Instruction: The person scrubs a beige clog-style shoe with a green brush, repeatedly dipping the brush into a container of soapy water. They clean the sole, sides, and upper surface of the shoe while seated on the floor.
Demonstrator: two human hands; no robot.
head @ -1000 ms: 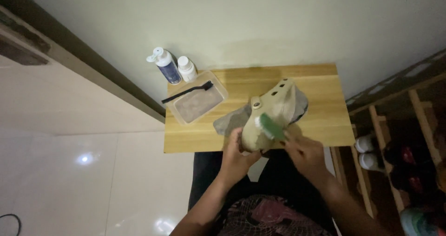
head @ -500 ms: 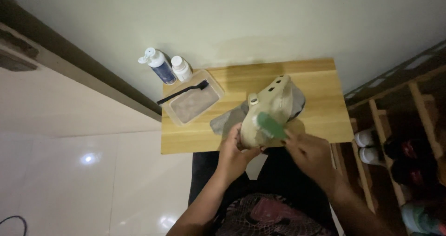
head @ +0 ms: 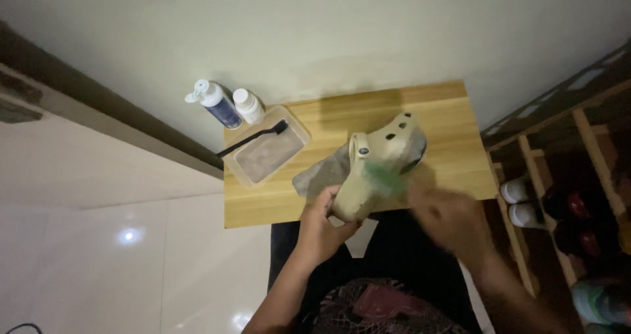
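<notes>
One beige clog [head: 384, 163] gripped by left hand [head: 322, 225], blurred right hand [head: 450, 219] holding one green brush [head: 384, 174], two bottles [head: 230, 105], one tray [head: 244, 175]

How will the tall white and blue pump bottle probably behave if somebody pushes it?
The pump bottle looks tall and narrow, so it may tip easily. It stands close beside the small white bottle, which it might knock. Probably plastic, so hardly fragile.

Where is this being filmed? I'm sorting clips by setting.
Probably a home entryway or hall: a wooden shoe rack holding shoes, a glossy tiled floor, and a small wooden table against a plain wall, where the left hand holds a beige clog.
</notes>
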